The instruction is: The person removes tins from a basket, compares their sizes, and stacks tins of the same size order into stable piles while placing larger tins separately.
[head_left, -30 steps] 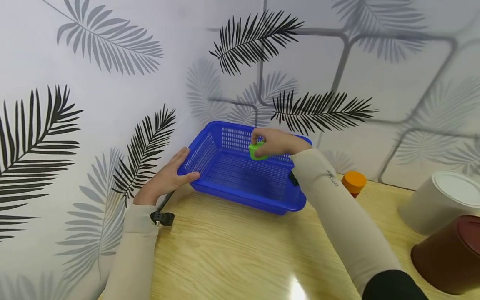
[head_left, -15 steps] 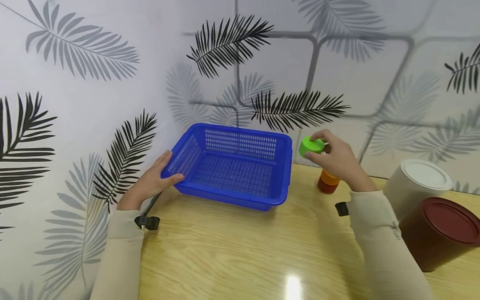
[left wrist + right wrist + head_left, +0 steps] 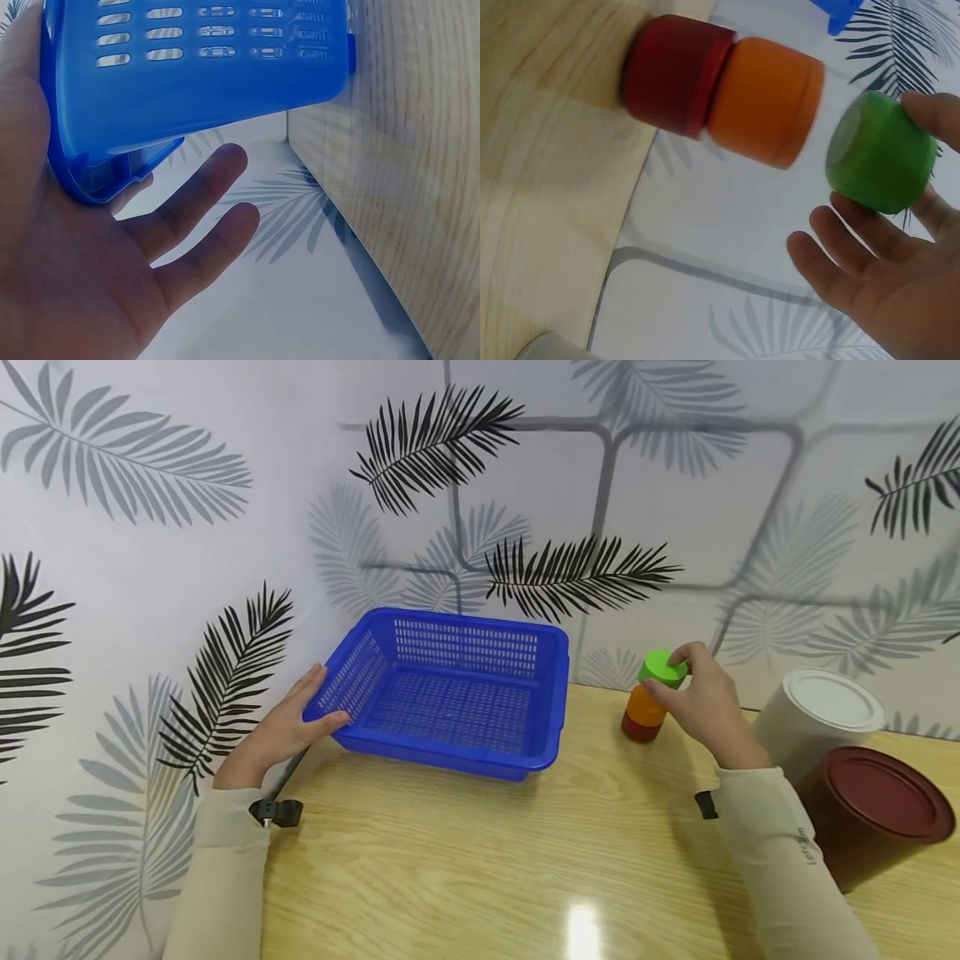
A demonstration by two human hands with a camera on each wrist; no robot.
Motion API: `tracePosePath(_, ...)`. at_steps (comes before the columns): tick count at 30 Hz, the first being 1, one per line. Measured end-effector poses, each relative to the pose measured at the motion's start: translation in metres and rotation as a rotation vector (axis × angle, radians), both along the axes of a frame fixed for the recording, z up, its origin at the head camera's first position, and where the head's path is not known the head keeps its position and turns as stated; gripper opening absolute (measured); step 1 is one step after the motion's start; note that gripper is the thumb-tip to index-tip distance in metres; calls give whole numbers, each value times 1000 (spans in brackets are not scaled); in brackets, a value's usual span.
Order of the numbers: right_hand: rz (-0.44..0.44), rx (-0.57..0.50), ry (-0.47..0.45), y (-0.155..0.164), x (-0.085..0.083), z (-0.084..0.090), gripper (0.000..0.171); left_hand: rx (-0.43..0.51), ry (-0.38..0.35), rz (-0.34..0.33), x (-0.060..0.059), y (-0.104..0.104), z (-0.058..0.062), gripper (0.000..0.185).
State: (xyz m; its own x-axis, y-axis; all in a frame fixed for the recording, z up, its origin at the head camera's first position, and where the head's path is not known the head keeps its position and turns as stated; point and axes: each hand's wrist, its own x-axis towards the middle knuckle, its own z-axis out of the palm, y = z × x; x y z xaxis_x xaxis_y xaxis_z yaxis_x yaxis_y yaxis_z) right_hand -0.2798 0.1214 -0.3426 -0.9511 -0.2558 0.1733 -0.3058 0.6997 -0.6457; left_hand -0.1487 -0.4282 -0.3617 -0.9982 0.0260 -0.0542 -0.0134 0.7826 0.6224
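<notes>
Green cup (image 3: 662,667), mouth down and axis near upright, hangs just above our stack of 2, orange cup (image 3: 646,705) on red cup (image 3: 638,728); our right hand (image 3: 701,706) pinches it, while our left hand (image 3: 288,727) rests flat-fingered on the blue basket (image 3: 450,693).

Beige long sleeves (image 3: 780,860), black wrist straps (image 3: 276,812)

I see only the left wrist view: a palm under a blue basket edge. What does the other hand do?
Observer: The right hand pinches a green cup just above an orange cup.
Operator: Is the orange cup on the table?
Observer: No, it sits on a dark red cup, which stands on the table.
Operator: Is the green cup already seated?
Observer: Not yet; the right wrist view shows a gap between them.
</notes>
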Motion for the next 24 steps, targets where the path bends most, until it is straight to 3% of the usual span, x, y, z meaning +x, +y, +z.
tracePosePath(6,110,95,-177,-1,-2,-6,49,6,-3,3,4,-4,2,101)
tracePosePath(18,137,55,-159,-6,-1,-10,47,23,5,15,8,-11,-2,101)
tracePosePath(21,130,8,-184,-6,1,-11,59,22,5,16,8,-11,-3,102)
tracePosePath(24,117,-29,-192,-5,4,-12,85,19,4,19,8,-11,-5,101)
